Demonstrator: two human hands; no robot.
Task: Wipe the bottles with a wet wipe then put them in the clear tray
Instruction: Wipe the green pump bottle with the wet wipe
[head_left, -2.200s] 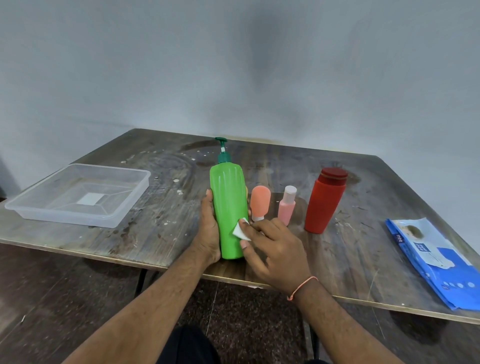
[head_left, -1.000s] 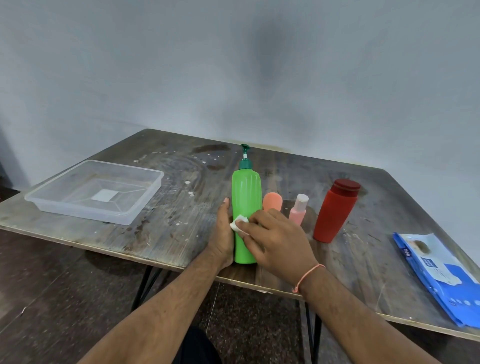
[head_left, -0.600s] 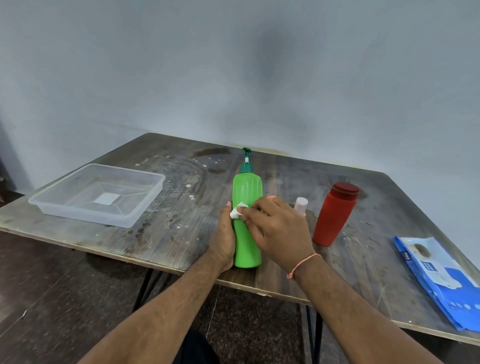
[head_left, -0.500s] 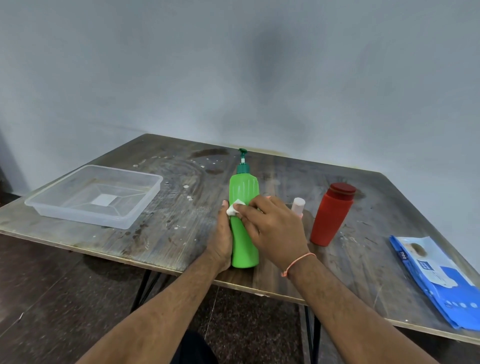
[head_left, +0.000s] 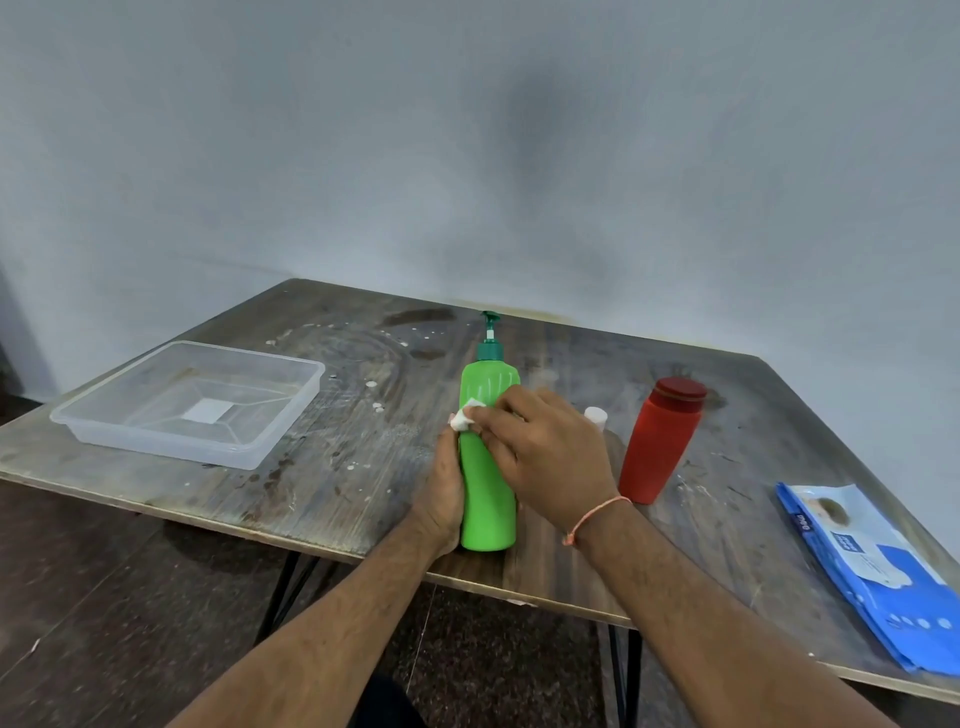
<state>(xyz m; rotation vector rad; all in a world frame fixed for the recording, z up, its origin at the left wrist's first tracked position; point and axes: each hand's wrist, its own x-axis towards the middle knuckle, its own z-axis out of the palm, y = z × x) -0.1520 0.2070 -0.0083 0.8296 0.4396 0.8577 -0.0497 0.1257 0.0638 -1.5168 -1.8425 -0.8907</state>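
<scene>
Left hand (head_left: 441, 488) grips green bottle (head_left: 488, 467); right hand (head_left: 545, 452) presses wipe (head_left: 464, 420) against it.

Bare room, prob. a home: worn wood table (head_left: 363, 467) on metal legs, plain grey wall (head_left: 467, 130), dark floor (head_left: 104, 597).

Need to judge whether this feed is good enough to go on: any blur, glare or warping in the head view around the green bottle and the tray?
Head view: green bottle sharp, no glare; right hand and wipe slightly motion-soft; clear tray readable under even, soft light; wide-angle lens bows the table edges; blue wipes pack smeared near the frame edge.
</scene>
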